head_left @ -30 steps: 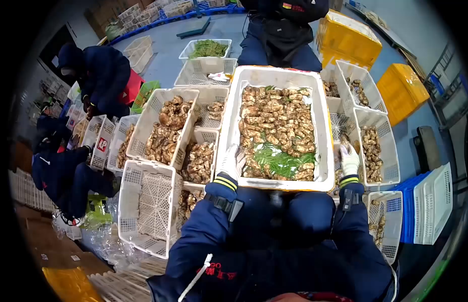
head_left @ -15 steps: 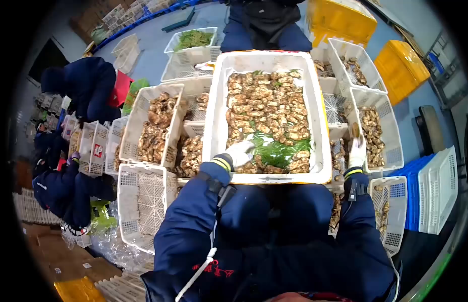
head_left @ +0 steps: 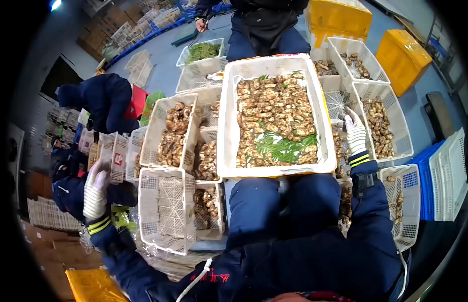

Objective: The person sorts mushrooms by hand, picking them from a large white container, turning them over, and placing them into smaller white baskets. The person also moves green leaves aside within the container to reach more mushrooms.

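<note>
My left hand [head_left: 96, 191], in a white striped glove, is raised at the left, beside an empty white crate [head_left: 168, 237]. Its fingers point up, and it holds nothing. My right hand [head_left: 355, 133], gloved likewise, is over the crates right of the foam box, with its fingers apart and their tips dark. No held thing can be made out there. Between my hands the white foam box [head_left: 331, 151] rests by my knees. Rows of brown and white mushrooms [head_left: 274, 103] fill most of it, and green fern leaves [head_left: 284, 147] show near its front.
White crates of mushrooms flank the box, such as one at the left [head_left: 149, 146] and one at the right [head_left: 407, 141]. A crate of greens [head_left: 202, 51] is farther back. Yellow boxes [head_left: 402, 63] and blue crates [head_left: 422, 183] stand right. One person sits opposite; others bend at the left.
My left hand has left the foam box and swung far left. My right hand has moved slightly up; the brown mushroom at its fingers no longer shows clearly. The view has shifted.
</note>
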`<state>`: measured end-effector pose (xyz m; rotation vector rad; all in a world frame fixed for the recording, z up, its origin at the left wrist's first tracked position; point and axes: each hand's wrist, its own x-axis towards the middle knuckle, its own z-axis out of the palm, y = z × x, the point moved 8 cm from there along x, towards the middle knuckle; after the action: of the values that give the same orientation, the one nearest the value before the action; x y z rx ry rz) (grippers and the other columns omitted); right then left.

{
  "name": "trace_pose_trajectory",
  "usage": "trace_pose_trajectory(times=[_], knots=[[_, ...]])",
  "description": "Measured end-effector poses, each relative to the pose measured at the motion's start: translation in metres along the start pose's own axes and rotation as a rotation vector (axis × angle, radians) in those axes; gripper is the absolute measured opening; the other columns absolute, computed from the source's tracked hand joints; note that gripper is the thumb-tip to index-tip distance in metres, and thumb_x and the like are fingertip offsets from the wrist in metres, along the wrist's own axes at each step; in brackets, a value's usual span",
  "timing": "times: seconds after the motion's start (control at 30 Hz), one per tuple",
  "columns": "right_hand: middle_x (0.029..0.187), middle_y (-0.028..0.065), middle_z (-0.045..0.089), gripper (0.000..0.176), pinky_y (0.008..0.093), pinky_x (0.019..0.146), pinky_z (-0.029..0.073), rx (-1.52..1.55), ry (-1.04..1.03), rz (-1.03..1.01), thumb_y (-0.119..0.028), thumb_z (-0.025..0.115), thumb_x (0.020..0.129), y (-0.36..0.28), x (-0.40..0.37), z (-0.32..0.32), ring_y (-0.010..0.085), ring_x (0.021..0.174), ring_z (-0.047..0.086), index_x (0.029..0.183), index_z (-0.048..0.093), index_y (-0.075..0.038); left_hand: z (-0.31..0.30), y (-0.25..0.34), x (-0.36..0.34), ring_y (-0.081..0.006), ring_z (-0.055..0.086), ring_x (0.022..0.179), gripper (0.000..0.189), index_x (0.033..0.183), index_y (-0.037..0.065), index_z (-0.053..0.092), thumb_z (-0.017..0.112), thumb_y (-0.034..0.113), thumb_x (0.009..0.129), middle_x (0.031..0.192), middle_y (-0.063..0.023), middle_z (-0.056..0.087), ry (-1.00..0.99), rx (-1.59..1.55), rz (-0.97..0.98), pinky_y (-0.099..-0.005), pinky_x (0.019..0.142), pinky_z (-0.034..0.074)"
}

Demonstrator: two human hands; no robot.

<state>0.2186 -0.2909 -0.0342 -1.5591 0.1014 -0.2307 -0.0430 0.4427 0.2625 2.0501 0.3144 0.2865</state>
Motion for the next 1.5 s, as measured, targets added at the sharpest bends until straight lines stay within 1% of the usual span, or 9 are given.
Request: trace_pose_trajectory(times=[0.23, 0.4, 0.53, 0.8, 0.93, 1.13, 1.33, 1.43, 1.5], knots=[[0.102, 0.01, 0.063, 0.042, 0.02, 0.063, 0.047, 0.097, -0.115, -0.071, -0.017, 0.052, 0.102, -0.016, -0.002, 0.031, 0.0072, 0.07, 0.053, 0.139, 0.046, 0.002, -0.146, 0.168, -0.078, -0.0255, 0.052, 0.125, 0.058, 0.143, 0.001, 0.042, 0.052, 0.037, 0.098, 0.136, -0.0155, 0.052, 0.267, 0.019, 0.259, -0.0392, 0.108, 0.039], [0.104, 0.0078, 0.068, 0.039, 0.0227, 0.072, 0.051, -0.018, -0.292, -0.067, -0.02, 0.055, 0.101, -0.041, -0.01, 0.07, 0.0082, 0.081, 0.062, 0.134, 0.052, 0.0, -0.028, 0.248, 0.03, -0.0289, 0.057, 0.117, 0.049, 0.135, -0.002, 0.045, 0.053, 0.027, 0.098, 0.128, -0.0188, 0.056, 0.168, -0.402, 0.497, -0.0415, 0.099, 0.047], [0.107, 0.0162, 0.07, 0.032, 0.0355, 0.086, 0.052, -0.727, -0.503, -0.186, -0.019, 0.062, 0.094, -0.032, -0.017, 0.105, 0.0272, 0.097, 0.068, 0.124, 0.063, -0.007, 0.165, 0.269, 0.153, -0.0316, 0.061, 0.111, 0.041, 0.13, -0.005, 0.048, 0.054, 0.019, 0.097, 0.122, -0.0214, 0.06, -0.199, -0.97, 0.443, -0.0433, 0.091, 0.054], [0.093, 0.0157, 0.071, 0.029, 0.0424, 0.081, 0.053, -1.421, -0.864, -0.4, -0.021, 0.065, 0.088, 0.022, -0.045, 0.143, 0.0353, 0.09, 0.067, 0.116, 0.068, -0.014, 0.507, -0.017, 0.102, -0.0321, 0.064, 0.109, 0.029, 0.122, 0.002, 0.057, 0.056, 0.014, 0.096, 0.12, -0.0194, 0.063, -0.552, -1.654, -0.63, -0.0461, 0.091, 0.056], [0.1, 0.0111, 0.072, 0.03, 0.0426, 0.082, 0.054, -1.505, -1.259, -0.128, -0.018, 0.067, 0.082, 0.072, -0.044, 0.185, 0.0348, 0.093, 0.068, 0.113, 0.069, -0.017, 0.52, -0.091, 0.066, -0.031, 0.065, 0.105, 0.027, 0.12, 0.005, 0.061, 0.057, 0.018, 0.097, 0.116, -0.016, 0.066, -0.472, -1.69, -0.702, -0.0457, 0.09, 0.056], [0.105, 0.014, 0.07, 0.029, 0.0437, 0.083, 0.054, -1.681, -1.547, -0.29, -0.007, 0.06, 0.085, 0.158, -0.047, 0.205, 0.0346, 0.098, 0.067, 0.113, 0.069, -0.013, 0.513, -0.152, 0.081, -0.027, 0.062, 0.11, 0.04, 0.127, 0.009, 0.053, 0.064, 0.027, 0.094, 0.122, -0.0144, 0.062, -0.37, -1.412, -0.612, -0.0384, 0.091, 0.054], [0.106, 0.0123, 0.07, 0.029, 0.0426, 0.083, 0.054, -1.931, -1.379, -0.026, -0.018, 0.063, 0.087, 0.176, -0.031, 0.208, 0.0318, 0.101, 0.067, 0.115, 0.07, -0.016, 0.526, -0.173, 0.104, -0.0281, 0.066, 0.103, 0.038, 0.125, 0.006, 0.056, 0.067, 0.022, 0.092, 0.121, -0.0147, 0.062, -0.419, -1.399, -0.668, -0.0371, 0.088, 0.058], [0.1, 0.0143, 0.068, 0.038, 0.0428, 0.085, 0.053, -1.673, -1.505, -0.317, -0.016, 0.07, 0.077, 0.136, -0.028, 0.211, 0.0347, 0.097, 0.066, 0.115, 0.07, -0.019, 0.545, -0.173, 0.101, -0.0297, 0.065, 0.105, 0.042, 0.127, 0.006, 0.055, 0.069, 0.023, 0.091, 0.123, -0.0157, 0.061, -0.53, -1.304, -0.691, -0.0402, 0.093, 0.056], [0.101, 0.0119, 0.067, 0.033, 0.0385, 0.084, 0.052, -1.262, -1.453, 0.212, -0.016, 0.07, 0.083, 0.149, 0.0, 0.199, 0.0277, 0.096, 0.065, 0.116, 0.068, -0.012, 0.538, -0.173, 0.094, -0.0308, 0.063, 0.112, 0.045, 0.134, 0.005, 0.051, 0.063, 0.025, 0.096, 0.126, -0.016, 0.06, -0.545, -1.268, -0.691, -0.0429, 0.099, 0.05]])
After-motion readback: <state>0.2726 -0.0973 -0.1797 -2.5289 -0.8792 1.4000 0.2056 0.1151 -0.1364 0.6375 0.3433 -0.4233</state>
